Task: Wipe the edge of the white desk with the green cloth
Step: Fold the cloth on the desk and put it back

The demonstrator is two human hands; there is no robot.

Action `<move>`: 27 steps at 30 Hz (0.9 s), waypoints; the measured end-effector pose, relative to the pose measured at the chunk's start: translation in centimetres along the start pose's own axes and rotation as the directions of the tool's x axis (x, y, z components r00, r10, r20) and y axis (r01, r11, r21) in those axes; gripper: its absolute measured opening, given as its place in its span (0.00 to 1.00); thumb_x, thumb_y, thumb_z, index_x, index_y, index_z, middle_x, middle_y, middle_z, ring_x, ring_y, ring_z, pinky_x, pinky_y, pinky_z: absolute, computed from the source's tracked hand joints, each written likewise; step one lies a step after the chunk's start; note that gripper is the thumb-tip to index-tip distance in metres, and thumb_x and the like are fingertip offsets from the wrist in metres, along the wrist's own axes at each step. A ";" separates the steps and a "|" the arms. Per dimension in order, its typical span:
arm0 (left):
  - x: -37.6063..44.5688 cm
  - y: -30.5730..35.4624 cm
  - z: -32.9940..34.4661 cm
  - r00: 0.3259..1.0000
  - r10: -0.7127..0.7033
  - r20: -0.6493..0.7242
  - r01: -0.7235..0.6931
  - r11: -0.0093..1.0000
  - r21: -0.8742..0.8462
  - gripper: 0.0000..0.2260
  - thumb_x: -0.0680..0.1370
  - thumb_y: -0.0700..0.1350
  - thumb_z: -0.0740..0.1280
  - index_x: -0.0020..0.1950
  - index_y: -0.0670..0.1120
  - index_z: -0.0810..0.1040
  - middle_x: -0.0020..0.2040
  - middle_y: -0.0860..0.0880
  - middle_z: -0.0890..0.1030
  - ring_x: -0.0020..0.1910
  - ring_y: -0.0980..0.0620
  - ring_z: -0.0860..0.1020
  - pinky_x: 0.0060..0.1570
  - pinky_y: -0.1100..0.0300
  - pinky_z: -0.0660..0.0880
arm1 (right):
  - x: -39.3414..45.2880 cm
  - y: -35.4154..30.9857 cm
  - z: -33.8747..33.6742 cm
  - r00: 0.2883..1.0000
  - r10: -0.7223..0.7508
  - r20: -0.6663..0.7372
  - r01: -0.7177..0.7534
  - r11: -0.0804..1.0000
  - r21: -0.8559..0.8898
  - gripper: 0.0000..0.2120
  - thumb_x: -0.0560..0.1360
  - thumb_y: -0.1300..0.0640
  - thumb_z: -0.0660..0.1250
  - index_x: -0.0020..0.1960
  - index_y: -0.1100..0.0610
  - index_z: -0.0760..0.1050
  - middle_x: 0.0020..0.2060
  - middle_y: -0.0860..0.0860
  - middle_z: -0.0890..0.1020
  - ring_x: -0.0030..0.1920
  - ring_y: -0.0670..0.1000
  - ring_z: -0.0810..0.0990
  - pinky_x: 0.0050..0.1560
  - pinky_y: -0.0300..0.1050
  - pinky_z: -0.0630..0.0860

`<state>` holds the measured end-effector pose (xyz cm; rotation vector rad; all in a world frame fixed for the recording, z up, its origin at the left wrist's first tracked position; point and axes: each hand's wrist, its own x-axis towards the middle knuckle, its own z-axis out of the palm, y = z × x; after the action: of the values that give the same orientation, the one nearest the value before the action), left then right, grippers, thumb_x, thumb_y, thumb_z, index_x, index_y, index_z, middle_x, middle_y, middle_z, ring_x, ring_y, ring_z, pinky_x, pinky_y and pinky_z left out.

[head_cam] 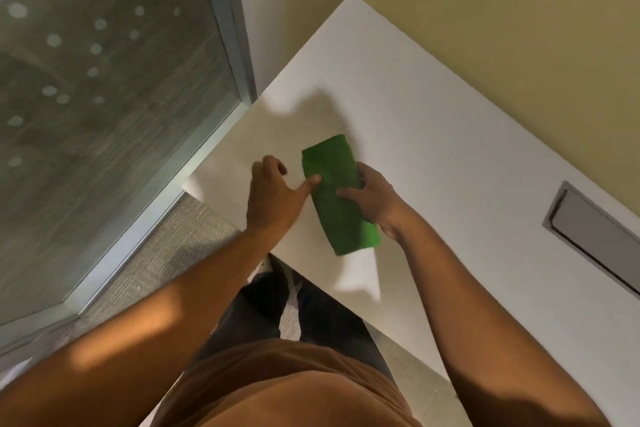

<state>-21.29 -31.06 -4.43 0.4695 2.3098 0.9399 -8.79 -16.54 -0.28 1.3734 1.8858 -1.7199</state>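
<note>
A folded green cloth (337, 191) lies flat on the white desk (433, 156), a little in from the desk's near edge. My right hand (375, 199) rests on the cloth's right side, thumb on top and fingers wrapped around its far edge. My left hand (275, 192) lies flat on the desk just left of the cloth, fingers spread, and its thumb tip presses the cloth's left edge. The desk's near edge runs diagonally from the left corner down to the lower right, under both forearms.
A grey metal cable hatch (595, 236) is set into the desk at the right. A yellow wall (485, 10) borders the far side. A frosted glass panel with a metal frame (221, 45) stands at the left. Grey carpet (166, 253) lies below.
</note>
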 end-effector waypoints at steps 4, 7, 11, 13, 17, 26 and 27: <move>1.3 3.2 -0.3 0.927 0.267 0.264 -0.242 0.962 -0.122 0.38 0.69 0.64 0.80 0.73 0.50 0.70 0.68 0.50 0.75 0.64 0.51 0.75 0.56 0.59 0.77 | -3.7 1.0 -4.0 0.994 -0.054 0.098 0.048 0.997 0.066 0.17 0.79 0.57 0.74 0.66 0.51 0.78 0.56 0.55 0.88 0.52 0.58 0.89 0.53 0.54 0.87; 2.0 6.1 0.2 0.657 0.221 0.721 0.013 0.952 -0.304 0.32 0.68 0.59 0.82 0.69 0.53 0.77 0.62 0.53 0.86 0.61 0.51 0.84 0.53 0.61 0.83 | -5.7 2.2 -6.9 0.989 -0.051 0.135 0.027 0.984 0.174 0.19 0.76 0.57 0.78 0.66 0.52 0.80 0.56 0.57 0.89 0.53 0.60 0.89 0.52 0.56 0.87; 1.7 8.6 3.6 0.599 0.206 0.774 0.076 0.948 -0.311 0.17 0.75 0.50 0.79 0.63 0.50 0.84 0.56 0.50 0.89 0.56 0.50 0.87 0.48 0.62 0.83 | -7.5 5.5 -11.2 0.983 0.025 0.184 -0.079 0.954 0.290 0.21 0.76 0.54 0.79 0.67 0.52 0.80 0.57 0.55 0.89 0.54 0.59 0.89 0.49 0.52 0.87; 1.1 9.7 5.8 0.623 0.194 0.758 0.120 0.933 -0.338 0.14 0.77 0.48 0.77 0.62 0.48 0.84 0.55 0.47 0.89 0.54 0.48 0.88 0.46 0.59 0.84 | -8.2 8.4 -13.3 0.976 0.046 0.214 -0.121 0.928 0.351 0.21 0.77 0.54 0.77 0.68 0.54 0.79 0.59 0.57 0.88 0.57 0.60 0.88 0.51 0.51 0.87; -0.4 12.2 10.6 0.700 0.145 0.699 0.147 0.929 -0.340 0.14 0.78 0.48 0.77 0.62 0.44 0.83 0.55 0.44 0.89 0.52 0.47 0.88 0.45 0.55 0.86 | -9.6 15.3 -17.1 0.988 0.049 0.144 -0.125 0.799 0.588 0.25 0.75 0.54 0.76 0.70 0.60 0.78 0.65 0.60 0.84 0.63 0.60 0.85 0.61 0.54 0.84; -1.3 18.7 21.1 0.800 0.089 0.593 0.104 0.953 -0.283 0.06 0.80 0.45 0.74 0.54 0.46 0.81 0.48 0.47 0.88 0.40 0.53 0.88 0.37 0.61 0.83 | -7.8 22.7 -24.6 0.950 0.151 -0.273 0.137 0.584 0.800 0.20 0.80 0.65 0.72 0.70 0.58 0.76 0.66 0.60 0.83 0.63 0.60 0.85 0.61 0.59 0.84; -0.8 19.6 22.2 0.796 0.068 0.601 0.109 0.961 -0.253 0.05 0.80 0.42 0.74 0.55 0.44 0.81 0.49 0.46 0.87 0.40 0.53 0.87 0.37 0.61 0.83 | -7.4 23.0 -25.8 0.927 0.176 -0.330 0.156 0.618 0.770 0.18 0.80 0.65 0.71 0.69 0.58 0.76 0.66 0.61 0.83 0.62 0.60 0.85 0.60 0.59 0.84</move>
<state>-4.48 -6.70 -2.76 0.5308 1.5700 0.9154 22.58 -0.53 -2.75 2.1377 1.2148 -2.6049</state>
